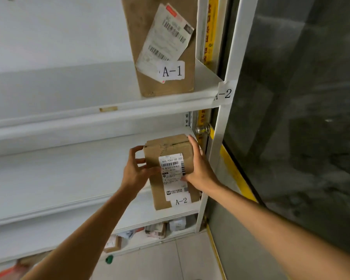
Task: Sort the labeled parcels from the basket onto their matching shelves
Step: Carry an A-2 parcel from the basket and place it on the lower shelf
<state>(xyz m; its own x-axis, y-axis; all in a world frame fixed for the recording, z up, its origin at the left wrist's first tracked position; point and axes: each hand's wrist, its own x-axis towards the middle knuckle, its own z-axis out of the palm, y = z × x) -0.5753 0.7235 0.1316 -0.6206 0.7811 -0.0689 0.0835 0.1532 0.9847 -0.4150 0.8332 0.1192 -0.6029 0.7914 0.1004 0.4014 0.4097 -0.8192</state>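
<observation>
Head view, item: parcel (pixel 170 168), a tall brown cardboard box with a creased, taped top, a white barcoded slip on its front and an "A-2" sticker at the foot. Location: below the A-2 tag (pixel 223 93), standing at the front right of the shelf (pixel 69 178) under that tag; whether its full weight was set down could not be told. Long axis upright, label face toward the wearer. Hold: left hand (pixel 137 168) curled round the left edge, right hand (pixel 200 168) clasped on the right side with thumb on the slip, so the parcel sat between the two, equally near each. The right hand lay on the tag's side, squeezed between parcel and white metal post (pixel 216 158). Judged next: a straight push rearward, then release, the right hand having the least room. Also listed: A-1 box (pixel 164 87), larger, scuffed cardboard with a peeling slip, just left of the tag.
</observation>
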